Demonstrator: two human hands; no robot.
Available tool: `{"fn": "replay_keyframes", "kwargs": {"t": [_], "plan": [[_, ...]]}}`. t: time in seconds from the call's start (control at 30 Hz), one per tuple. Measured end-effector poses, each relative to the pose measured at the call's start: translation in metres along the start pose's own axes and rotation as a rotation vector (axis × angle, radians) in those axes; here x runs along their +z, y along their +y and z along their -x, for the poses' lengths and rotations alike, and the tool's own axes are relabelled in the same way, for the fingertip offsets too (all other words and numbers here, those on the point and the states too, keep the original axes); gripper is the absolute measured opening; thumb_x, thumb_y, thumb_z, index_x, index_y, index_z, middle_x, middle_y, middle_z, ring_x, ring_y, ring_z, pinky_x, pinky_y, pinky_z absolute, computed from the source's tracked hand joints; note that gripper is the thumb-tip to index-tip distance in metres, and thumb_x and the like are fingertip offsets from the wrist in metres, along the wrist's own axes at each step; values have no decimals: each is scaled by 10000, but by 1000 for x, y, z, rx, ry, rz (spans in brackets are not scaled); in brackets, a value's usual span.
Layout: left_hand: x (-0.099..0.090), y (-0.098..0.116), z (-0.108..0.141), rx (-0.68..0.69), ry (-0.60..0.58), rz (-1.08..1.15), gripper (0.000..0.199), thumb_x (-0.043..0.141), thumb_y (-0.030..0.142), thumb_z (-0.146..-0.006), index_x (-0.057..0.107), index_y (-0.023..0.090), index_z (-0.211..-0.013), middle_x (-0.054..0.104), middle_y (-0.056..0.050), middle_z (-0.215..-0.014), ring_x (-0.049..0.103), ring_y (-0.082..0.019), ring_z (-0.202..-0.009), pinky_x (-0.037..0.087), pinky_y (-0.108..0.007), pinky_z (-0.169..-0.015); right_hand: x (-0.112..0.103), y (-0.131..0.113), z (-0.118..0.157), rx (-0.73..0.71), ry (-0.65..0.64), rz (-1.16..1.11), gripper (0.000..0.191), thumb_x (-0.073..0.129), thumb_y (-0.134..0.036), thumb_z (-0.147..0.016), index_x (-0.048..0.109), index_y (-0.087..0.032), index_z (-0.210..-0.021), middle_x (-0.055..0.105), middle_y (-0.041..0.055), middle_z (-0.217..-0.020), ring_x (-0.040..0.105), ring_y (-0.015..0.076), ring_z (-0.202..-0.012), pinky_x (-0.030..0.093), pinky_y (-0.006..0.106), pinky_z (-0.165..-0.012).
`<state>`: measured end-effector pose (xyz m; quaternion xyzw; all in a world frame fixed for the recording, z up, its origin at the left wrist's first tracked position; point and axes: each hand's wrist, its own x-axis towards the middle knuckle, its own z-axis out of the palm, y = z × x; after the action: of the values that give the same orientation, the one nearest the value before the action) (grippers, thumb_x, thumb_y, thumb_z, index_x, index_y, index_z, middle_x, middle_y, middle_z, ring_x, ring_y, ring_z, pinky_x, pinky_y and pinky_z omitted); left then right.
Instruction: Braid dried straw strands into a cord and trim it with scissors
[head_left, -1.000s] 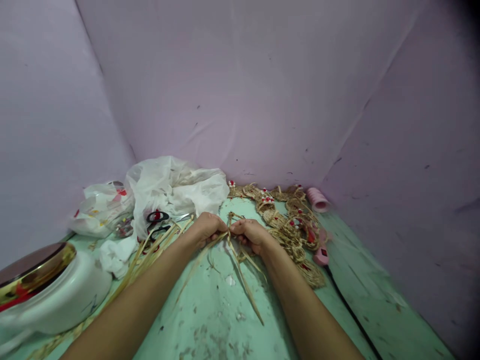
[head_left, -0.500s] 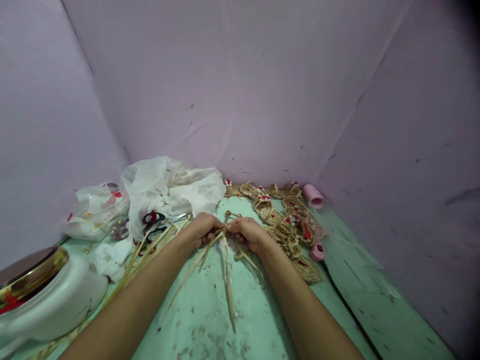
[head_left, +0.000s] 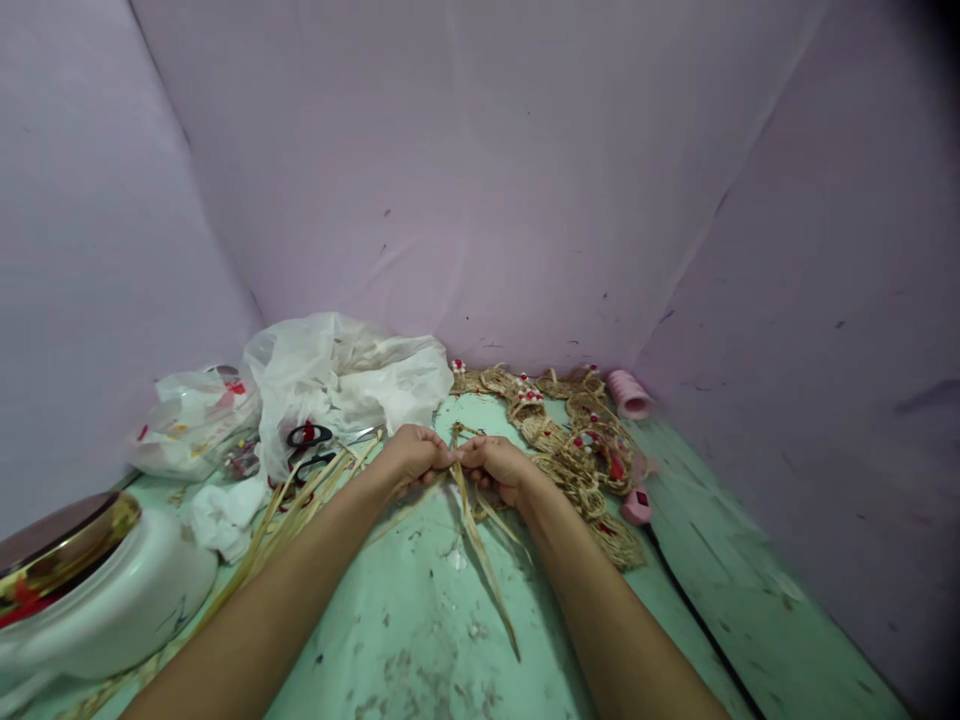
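My left hand [head_left: 415, 458] and my right hand [head_left: 495, 464] meet at the middle of the green table, fingertips nearly touching. Both pinch tan fibre strips [head_left: 480, 550], whose long loose ends hang down toward me. A small piece of twisted cord [head_left: 463, 429] shows just beyond the fingertips. Right of my right hand lies a pile of braided straw pieces [head_left: 570, 478], some with red and white beads. More pale strips [head_left: 279, 524] lie left of my left hand, beside black-handled scissors [head_left: 309, 436].
White plastic bags [head_left: 352, 370] stand at the back left. A white container [head_left: 127, 590] with a gold-rimmed lid is at the near left. A pink thread spool [head_left: 628, 394] and a pink device [head_left: 637, 506] with a black cable lie right. Walls enclose the table [head_left: 405, 620].
The long strip end hanging from my fingers has swung to the right. Loose ends by my left hand have shifted and show less. Both hands stay nearly in place.
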<state>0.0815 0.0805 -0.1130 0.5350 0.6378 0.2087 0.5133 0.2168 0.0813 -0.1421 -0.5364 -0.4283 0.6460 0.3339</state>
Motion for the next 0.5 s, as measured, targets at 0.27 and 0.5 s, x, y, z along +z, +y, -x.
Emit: {"fn": "replay_keyframes", "kwargs": {"t": [0.27, 0.5], "plan": [[2, -10, -12, 35, -128, 96, 234, 635, 307, -585, 464, 148, -584, 436, 48, -368, 327, -43, -278, 192, -174, -316, -3, -3, 1, 21, -74, -93, 105, 482, -46, -621, 483, -130, -559, 424, -53, -398, 322, 20, -317, 190, 140, -322], [4, -14, -12, 25, -147, 21, 296, 621, 400, -581, 472, 146, -556, 402, 58, -352, 255, -30, -264, 146, -186, -309, -6, 0, -1, 86, -144, -89, 128, 435, -48, -649, 463, -129, -555, 420, -46, -397, 324, 19, -312, 184, 121, -306]]}}
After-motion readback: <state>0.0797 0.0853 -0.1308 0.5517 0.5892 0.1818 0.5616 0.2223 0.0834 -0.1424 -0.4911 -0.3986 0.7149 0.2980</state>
